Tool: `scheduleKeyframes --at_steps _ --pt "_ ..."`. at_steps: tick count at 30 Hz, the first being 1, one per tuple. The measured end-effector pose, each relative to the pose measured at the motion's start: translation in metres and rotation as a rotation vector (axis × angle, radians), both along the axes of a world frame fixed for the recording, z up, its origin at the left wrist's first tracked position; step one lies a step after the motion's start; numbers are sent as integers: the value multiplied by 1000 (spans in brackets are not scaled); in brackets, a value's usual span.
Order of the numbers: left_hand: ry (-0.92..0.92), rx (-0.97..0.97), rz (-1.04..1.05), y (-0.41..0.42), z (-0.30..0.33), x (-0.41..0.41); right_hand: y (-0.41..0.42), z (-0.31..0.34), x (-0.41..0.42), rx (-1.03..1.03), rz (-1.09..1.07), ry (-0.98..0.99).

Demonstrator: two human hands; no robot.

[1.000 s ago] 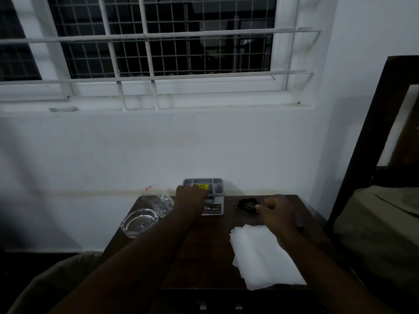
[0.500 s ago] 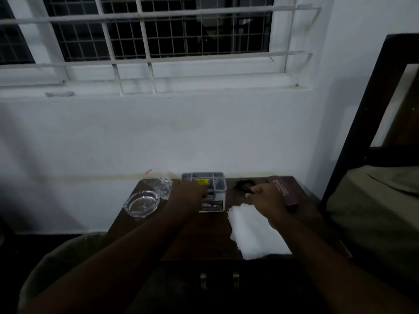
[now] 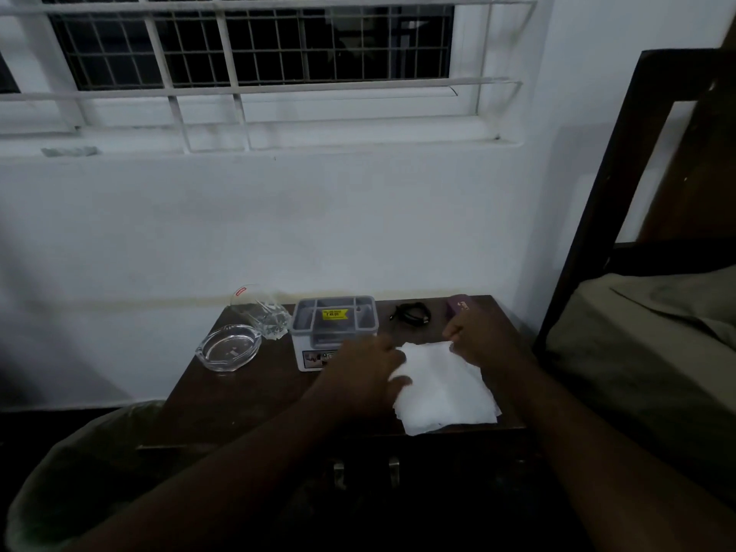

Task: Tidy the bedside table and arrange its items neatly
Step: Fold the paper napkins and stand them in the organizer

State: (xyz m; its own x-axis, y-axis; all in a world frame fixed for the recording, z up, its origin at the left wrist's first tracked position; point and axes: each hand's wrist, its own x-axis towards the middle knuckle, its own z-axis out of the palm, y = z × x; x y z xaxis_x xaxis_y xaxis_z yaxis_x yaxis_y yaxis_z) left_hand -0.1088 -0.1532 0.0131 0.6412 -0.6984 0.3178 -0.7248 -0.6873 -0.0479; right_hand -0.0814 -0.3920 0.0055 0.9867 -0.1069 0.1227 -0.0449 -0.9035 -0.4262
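Note:
On the dark wooden bedside table (image 3: 247, 396) lies a stack of white paper napkins (image 3: 444, 392) at the front right. My left hand (image 3: 364, 370) grips the stack's left edge, fingers curled over it. My right hand (image 3: 480, 336) pinches its far right corner. Behind my left hand stands a grey compartment organiser (image 3: 334, 318) with a yellow sticker. A glass ashtray (image 3: 229, 348) and a glass tumbler (image 3: 261, 312) tipped on its side are at the back left. A black coiled cable (image 3: 412, 314) and a purple booklet (image 3: 458, 304) lie at the back right.
A white wall and barred window stand right behind the table. A bed with an olive sheet (image 3: 645, 332) and a dark wooden frame (image 3: 597, 193) closes off the right side. A bin with a plastic liner (image 3: 75, 472) sits at the lower left. Two drawer handles (image 3: 366, 472) show below the tabletop.
My left hand left the organiser and moved right onto the napkins' left edge. My right hand drew back from the black cable to the stack's far corner.

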Motion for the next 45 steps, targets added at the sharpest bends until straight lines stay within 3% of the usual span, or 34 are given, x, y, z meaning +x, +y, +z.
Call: scheduleKeyframes --at_steps 1,3,6,12,27,35,45 --pt "156 2 3 -7 -7 -1 0 -4 1 -83 56 38" --pt "293 -40 4 -17 -23 1 1 -8 3 -165 95 58" --pt "242 -8 -21 -22 -44 8 1 -13 5 -225 119 106" --pt "182 -180 21 -17 -74 9 -1 -21 17 -258 132 126" --pt "200 -172 47 -17 -68 2 0 -10 11 -172 144 10" --pt "214 -150 67 -18 -68 2 8 -10 7 -121 123 77" --pt "226 -148 62 -17 -67 2 12 -10 5 -195 194 -23"
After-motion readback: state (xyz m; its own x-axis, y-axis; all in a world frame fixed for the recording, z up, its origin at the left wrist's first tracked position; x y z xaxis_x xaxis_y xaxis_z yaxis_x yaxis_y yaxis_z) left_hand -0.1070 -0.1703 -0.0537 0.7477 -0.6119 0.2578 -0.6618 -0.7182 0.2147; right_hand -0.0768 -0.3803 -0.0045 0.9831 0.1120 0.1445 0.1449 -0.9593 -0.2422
